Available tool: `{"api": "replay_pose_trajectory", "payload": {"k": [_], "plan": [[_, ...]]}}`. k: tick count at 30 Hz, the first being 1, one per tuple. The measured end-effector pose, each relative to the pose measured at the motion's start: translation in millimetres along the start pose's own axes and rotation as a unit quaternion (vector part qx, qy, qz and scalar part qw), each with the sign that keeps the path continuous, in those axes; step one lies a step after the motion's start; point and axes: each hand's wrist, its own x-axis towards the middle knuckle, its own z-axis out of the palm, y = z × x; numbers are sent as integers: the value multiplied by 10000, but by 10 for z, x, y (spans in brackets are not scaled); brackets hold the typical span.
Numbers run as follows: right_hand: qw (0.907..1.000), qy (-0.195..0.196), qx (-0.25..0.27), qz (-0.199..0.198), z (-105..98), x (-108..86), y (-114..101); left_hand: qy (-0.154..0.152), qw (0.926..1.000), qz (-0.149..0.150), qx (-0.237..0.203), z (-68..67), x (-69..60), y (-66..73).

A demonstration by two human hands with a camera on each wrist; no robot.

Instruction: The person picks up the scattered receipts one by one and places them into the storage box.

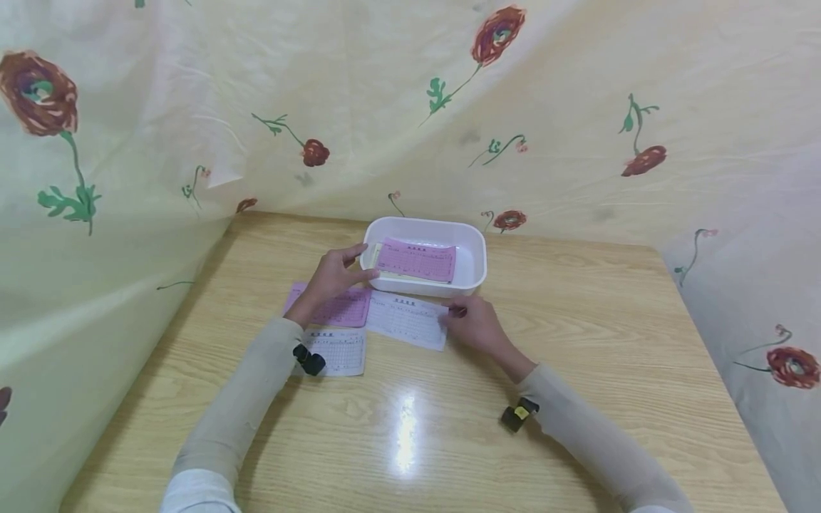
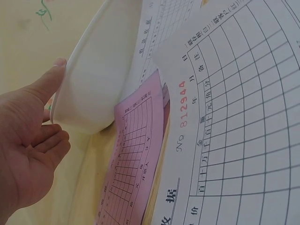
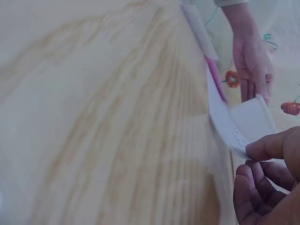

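Note:
A white plastic tub point(image 1: 474, 278) stands at the back of the table, with a pink receipt slip point(image 1: 417, 262) lying over a pale yellow slip point(image 1: 377, 251) inside. My left hand point(image 1: 333, 276) holds the tub's left end, thumb and fingers against its rim and wall. In the right wrist view, my right hand point(image 3: 269, 183) pinches the edge of a white receipt slip point(image 1: 404, 320) between thumb and finger. That edge curls upward. The slip lies just in front of the tub. Some fingers of the left hand are partly hidden behind the tub in the left wrist view.
Another pink slip point(image 1: 343, 308) lies on the table left of the white one, partly under my left forearm. Nearer me is a second white slip point(image 1: 343, 350) with a printed grid. A flowered cloth point(image 1: 385, 107) hangs behind and beside the wooden table point(image 1: 577, 342).

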Motion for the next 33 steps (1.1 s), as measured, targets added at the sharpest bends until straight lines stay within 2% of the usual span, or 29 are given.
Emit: {"api": "replay_pose_trajectory", "payload": {"k": [12,25,33], "plan": [[9994,241,186,-148,-145,-90,-18,40,10000,-15,6,5,-1,2],[9933,197,1100,-297,-339,-178,-10,11,10000,39,26,-2,11,-11],[9868,122,1607,-149,-452,-164,-36,3,9999,147,-39,-1,9,-25]]}}
